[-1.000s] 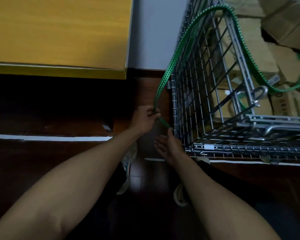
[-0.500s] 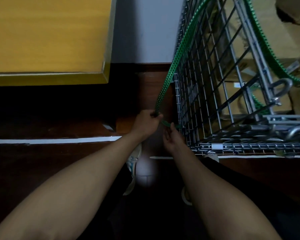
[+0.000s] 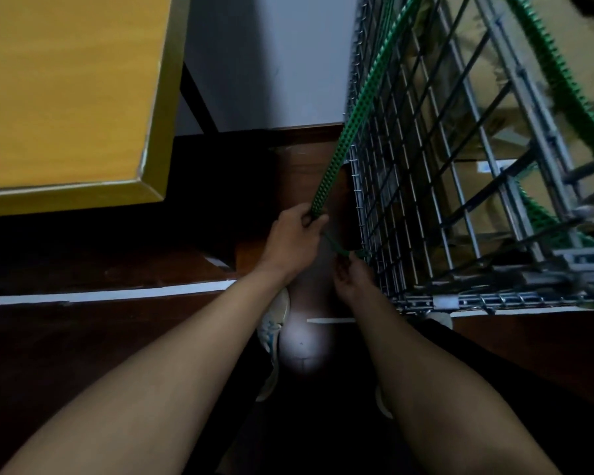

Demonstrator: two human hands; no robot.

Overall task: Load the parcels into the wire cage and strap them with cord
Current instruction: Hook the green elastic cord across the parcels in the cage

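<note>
Left grip point(image 3: 294, 236) is curled tight around a green cord point(image 3: 345, 142); right grip point(image 3: 352, 281) pinches its lower end beside the wire cage point(image 3: 487, 299).

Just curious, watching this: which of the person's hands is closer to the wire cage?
Right. The right hand pinches the strap low down, just beside the cage; the left hand grips the strap farther out.

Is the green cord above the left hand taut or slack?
Taut: the cord runs straight from the left hand up the cage side.
</note>
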